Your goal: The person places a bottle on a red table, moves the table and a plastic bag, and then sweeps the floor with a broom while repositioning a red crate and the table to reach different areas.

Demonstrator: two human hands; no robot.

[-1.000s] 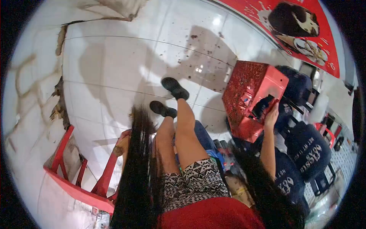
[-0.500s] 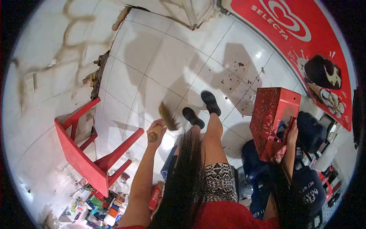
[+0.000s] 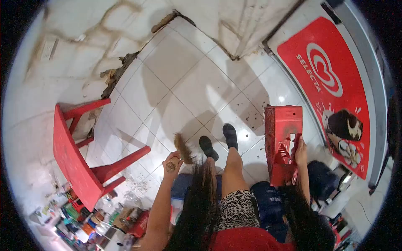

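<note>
My left hand (image 3: 171, 162) is closed around the handle of a broom; the round handle end faces up at me. The broom's tan bristles (image 3: 182, 148) fan out beyond my fingers, left of my dark shoes. On the other side, my right hand (image 3: 301, 154) grips the edge of a red box-shaped object (image 3: 289, 125) at a cut-out in its face. Its left side is dark and speckled with dirt, and a small hole shows near its top. My hair hides its lower end. Bits of dirt lie scattered on the white tiled floor (image 3: 184, 92) left of it.
A red stool (image 3: 77, 154) lies on its side at the left wall. A red Selecta freezer (image 3: 335, 92) stands at the right. Below it are dark blue bags (image 3: 270, 205). Assorted small goods (image 3: 88, 221) crowd the lower left. The wall base (image 3: 121, 75) is broken.
My view has shifted, showing more of the freezer and wall corner. The red box-shaped object has turned, showing more of its smooth face and less of its speckled side. Both hands keep their holds.
</note>
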